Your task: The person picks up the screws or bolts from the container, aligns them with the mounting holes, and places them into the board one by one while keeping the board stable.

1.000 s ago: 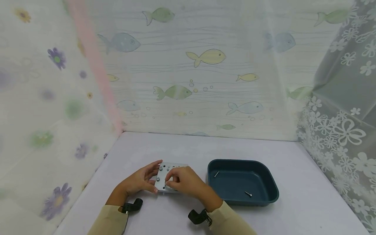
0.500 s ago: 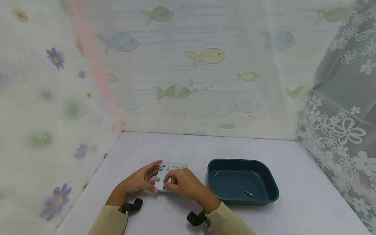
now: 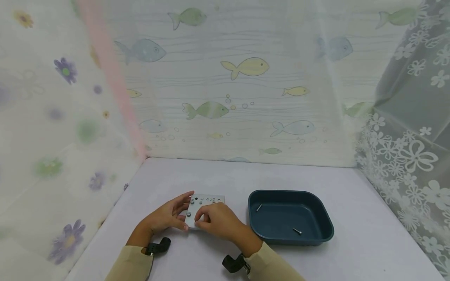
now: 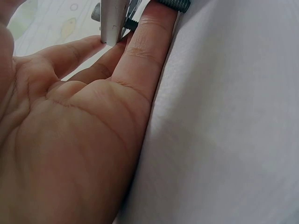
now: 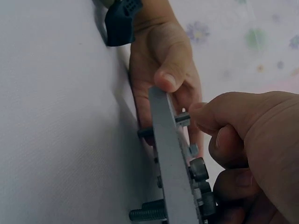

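Note:
A light grey metal plate (image 3: 195,207) with several bolts and holes is held a little above the white table. My left hand (image 3: 164,214) grips its left edge, thumb at the near corner and fingers along the far side. In the left wrist view, fingertips meet the plate (image 4: 112,23) beside threaded bolt ends. My right hand (image 3: 222,221) pinches a small bolt (image 5: 183,117) between thumb and index finger at the plate's near-left corner. The right wrist view shows the bolt's shank standing against the plate face; its head is hidden by the fingertips. Bolt shanks (image 5: 148,213) stick out underneath.
To the right of the plate stands a dark blue tray (image 3: 291,238) with two loose bolts, one at its left (image 3: 259,208) and another bolt (image 3: 297,231) near its front. Patterned curtains (image 3: 246,128) rise behind and at both sides of the white table (image 3: 369,234).
My right hand has shifted slightly left and nearer, its fingertips now covering the near-left corner hole that showed earlier. The left hand and plate stay nearly still.

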`<state>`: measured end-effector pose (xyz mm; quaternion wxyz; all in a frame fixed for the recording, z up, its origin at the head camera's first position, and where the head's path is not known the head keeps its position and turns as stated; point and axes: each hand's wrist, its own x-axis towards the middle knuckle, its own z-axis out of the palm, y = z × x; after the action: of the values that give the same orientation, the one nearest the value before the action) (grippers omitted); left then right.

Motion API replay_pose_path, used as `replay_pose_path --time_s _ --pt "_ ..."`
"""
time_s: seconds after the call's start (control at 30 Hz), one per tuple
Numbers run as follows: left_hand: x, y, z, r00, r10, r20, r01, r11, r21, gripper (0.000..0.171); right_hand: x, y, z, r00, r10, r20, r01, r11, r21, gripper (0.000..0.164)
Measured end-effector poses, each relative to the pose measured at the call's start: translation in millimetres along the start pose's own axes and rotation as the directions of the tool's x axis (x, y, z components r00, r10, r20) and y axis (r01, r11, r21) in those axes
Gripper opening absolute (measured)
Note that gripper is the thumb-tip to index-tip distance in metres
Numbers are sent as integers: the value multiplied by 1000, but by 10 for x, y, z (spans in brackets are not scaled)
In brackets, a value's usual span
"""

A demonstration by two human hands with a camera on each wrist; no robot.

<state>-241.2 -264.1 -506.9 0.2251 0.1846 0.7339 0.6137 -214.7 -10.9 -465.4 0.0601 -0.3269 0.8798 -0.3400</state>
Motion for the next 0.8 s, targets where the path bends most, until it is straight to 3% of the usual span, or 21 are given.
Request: replay_pose_path --time_s 0.47,0.8 --pt "0 0 17 1000 -25 -5 25 1000 -19 124 -3 17 51 1000 -12 2 12 997 -79 6" --pt "-8 30 13 1000 -19 -13 18 1000 -9 124 -5 12 26 1000 3 12 -3 998 -69 7"
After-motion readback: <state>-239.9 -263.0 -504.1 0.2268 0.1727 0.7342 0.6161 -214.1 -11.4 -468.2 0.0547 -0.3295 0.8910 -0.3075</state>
